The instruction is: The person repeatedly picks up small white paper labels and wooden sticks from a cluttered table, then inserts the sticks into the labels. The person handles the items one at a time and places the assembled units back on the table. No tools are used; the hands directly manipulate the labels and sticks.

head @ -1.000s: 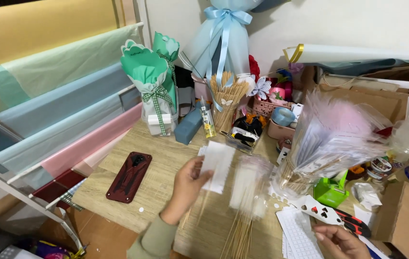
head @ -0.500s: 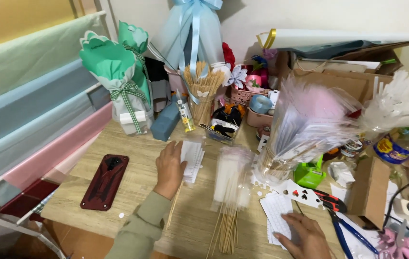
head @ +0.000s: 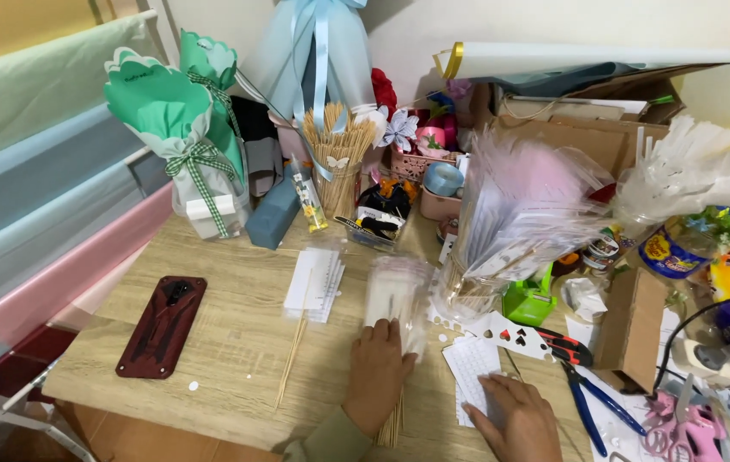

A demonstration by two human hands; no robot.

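Your left hand point(head: 376, 368) has come down since a second ago: then it held a small white stack up off the table, and now that white stack point(head: 314, 281) lies on the wood beside a loose skewer point(head: 293, 358), apart from your hand. So one piece is set aside and the next is in hand. Your left fingers now lie together, flat on a clear plastic sleeve point(head: 392, 295), pressing it onto a bundle of thin wooden skewers point(head: 392, 419) that pokes out below your wrist. Your right hand point(head: 515, 417) has stayed low at the right, fingers spread slightly on a white perforated sheet point(head: 473, 366), gripping nothing. The sleeve is glossy and crinkled; the table point(head: 228, 342) is pale wood grain.
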